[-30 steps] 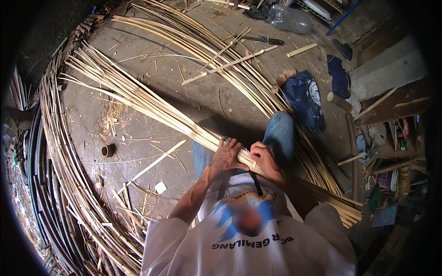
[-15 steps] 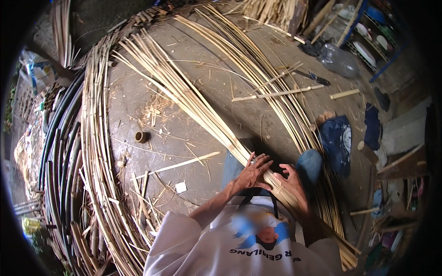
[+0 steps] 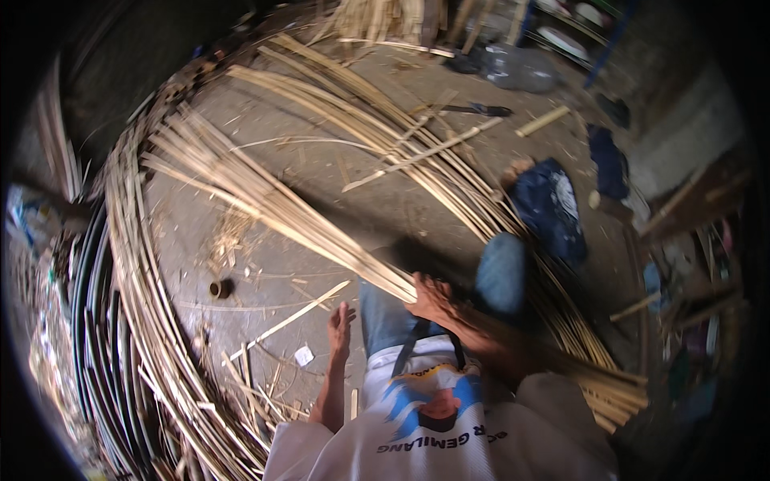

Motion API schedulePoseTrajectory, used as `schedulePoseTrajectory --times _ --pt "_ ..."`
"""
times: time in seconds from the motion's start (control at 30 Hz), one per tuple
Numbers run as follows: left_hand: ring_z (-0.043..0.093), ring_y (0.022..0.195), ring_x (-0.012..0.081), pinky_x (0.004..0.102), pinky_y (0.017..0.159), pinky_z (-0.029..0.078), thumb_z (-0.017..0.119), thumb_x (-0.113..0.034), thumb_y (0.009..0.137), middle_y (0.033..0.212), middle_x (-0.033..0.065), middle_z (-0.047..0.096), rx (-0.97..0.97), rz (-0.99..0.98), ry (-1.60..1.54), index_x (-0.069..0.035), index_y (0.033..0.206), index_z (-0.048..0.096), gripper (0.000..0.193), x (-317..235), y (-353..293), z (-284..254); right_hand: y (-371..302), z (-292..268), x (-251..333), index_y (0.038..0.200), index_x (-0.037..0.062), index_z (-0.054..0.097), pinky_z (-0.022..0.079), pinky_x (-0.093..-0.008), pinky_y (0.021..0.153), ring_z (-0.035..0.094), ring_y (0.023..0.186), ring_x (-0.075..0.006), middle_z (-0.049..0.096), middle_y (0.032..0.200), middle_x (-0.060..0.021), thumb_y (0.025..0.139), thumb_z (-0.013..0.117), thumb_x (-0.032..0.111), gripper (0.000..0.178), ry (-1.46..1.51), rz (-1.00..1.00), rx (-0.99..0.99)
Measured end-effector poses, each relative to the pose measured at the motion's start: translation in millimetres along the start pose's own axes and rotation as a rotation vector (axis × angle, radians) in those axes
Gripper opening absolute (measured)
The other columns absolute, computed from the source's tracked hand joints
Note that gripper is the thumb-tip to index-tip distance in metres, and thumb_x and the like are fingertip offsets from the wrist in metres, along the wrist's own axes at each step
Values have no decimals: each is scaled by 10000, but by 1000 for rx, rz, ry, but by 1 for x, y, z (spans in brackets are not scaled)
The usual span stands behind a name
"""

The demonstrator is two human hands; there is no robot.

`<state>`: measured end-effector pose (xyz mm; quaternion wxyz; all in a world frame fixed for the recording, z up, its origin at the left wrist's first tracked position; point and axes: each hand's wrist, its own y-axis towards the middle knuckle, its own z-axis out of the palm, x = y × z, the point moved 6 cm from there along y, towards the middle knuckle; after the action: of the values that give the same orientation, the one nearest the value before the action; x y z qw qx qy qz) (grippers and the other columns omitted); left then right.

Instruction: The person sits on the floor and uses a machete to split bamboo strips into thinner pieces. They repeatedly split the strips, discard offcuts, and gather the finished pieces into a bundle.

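Gripping a long bundle of split bamboo strips [image 3: 273, 204], your right hand [image 3: 433, 298] closes its fingers over the near end, just above your lap. From there the bundle runs out toward 10 o'clock across the dusty concrete floor [image 3: 337, 172], fanning apart at its far end. Your left hand [image 3: 341, 325] hangs free at 9 o'clock of the right one, fingers loosely spread, holding nothing and not touching the strips. A single loose strip [image 3: 289, 319] lies on the floor just beyond that hand, toward 9 o'clock. Curved bamboo strips [image 3: 132, 321] ring the floor's left edge, and a dark blue cloth [image 3: 553, 212] lies toward 2 o'clock.
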<state>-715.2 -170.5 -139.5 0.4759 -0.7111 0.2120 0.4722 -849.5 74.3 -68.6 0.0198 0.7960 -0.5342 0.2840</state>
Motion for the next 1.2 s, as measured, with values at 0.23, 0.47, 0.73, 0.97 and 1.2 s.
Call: schedulePoseTrajectory --times 0.23,0.47,0.73,0.97,1.2 --pt "693 1008 270 382 847 500 543 -604 968 1148 173 702 -21 -216 -10 15 1281 588 695 74 -35 -29 32 -96 -7 1212 -4 557 526 -508 863 674 994 -428 685 1044 -260 703 773 379 673 -73 -61 -4" --pt "705 940 220 336 771 497 539 -515 1007 1116 131 714 -142 -167 -14 -24 1239 613 548 66 -60 -74 109 -182 -61 1188 59 623 520 -472 904 668 1043 -366 694 1095 -209 644 787 404 665 -158 -67 17" --pt "627 1148 298 433 979 463 514 -518 1017 1255 171 652 -250 226 129 -3 1316 582 600 -65 -28 -44 119 -102 -123 1251 60 597 533 -504 867 669 1049 -370 676 1126 -235 667 770 377 686 -100 -20 66" --pt "513 1265 391 462 1075 395 610 -387 975 1345 223 545 -215 555 777 -8 1364 533 549 -128 -21 40 21 49 -149 1359 83 545 513 -428 855 648 1016 -331 638 1115 -172 980 487 262 423 -212 -407 -569" --pt "496 1290 382 467 1094 378 637 -380 960 1368 215 537 -181 493 824 -23 1379 532 560 -128 -8 53 54 73 -207 1272 85 582 488 -462 962 615 1110 -369 604 1251 -185 976 596 278 355 194 2 -104"
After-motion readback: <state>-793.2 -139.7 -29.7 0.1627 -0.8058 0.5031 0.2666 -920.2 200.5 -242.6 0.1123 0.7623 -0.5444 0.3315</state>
